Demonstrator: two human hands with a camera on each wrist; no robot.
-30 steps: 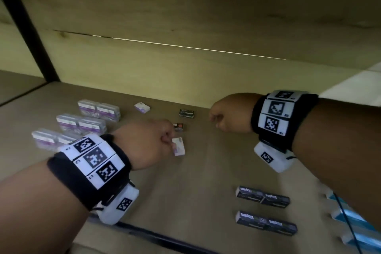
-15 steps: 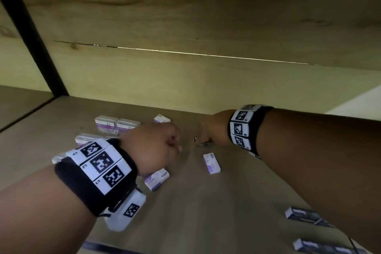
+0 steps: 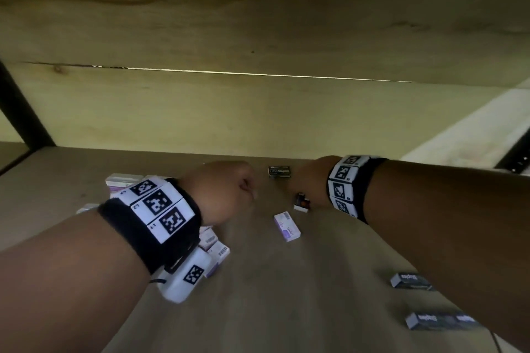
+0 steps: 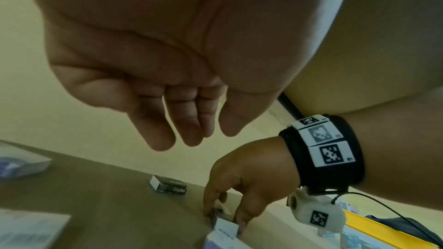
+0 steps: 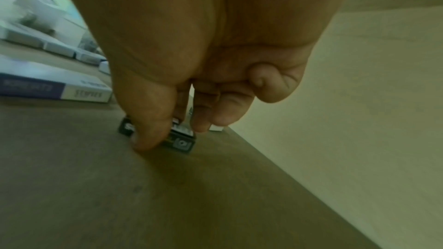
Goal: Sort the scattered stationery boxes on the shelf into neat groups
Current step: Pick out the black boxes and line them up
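My right hand (image 3: 304,190) reaches down near the shelf's back wall, and its thumb and fingers pinch a small dark box (image 5: 180,141) that rests on the shelf board, as the right wrist view shows. That small dark box (image 3: 302,203) looks tipped up in the head view. My left hand (image 4: 191,137) hovers above the board with loosely curled fingers and holds nothing. A white and purple box (image 3: 287,226) lies loose just in front of the right hand. A dark staples box (image 3: 280,172) lies behind, by the back wall.
White and purple boxes (image 3: 123,180) sit grouped at the left, with another white and purple box (image 3: 219,252) under my left wrist. Dark staples boxes (image 3: 410,281) lie in rows at the right front. The wooden back wall (image 3: 258,112) stands close behind the hands.
My left hand has let go of the white and purple box and lifted away from it. My right hand has moved down and taken hold of the small dark box.
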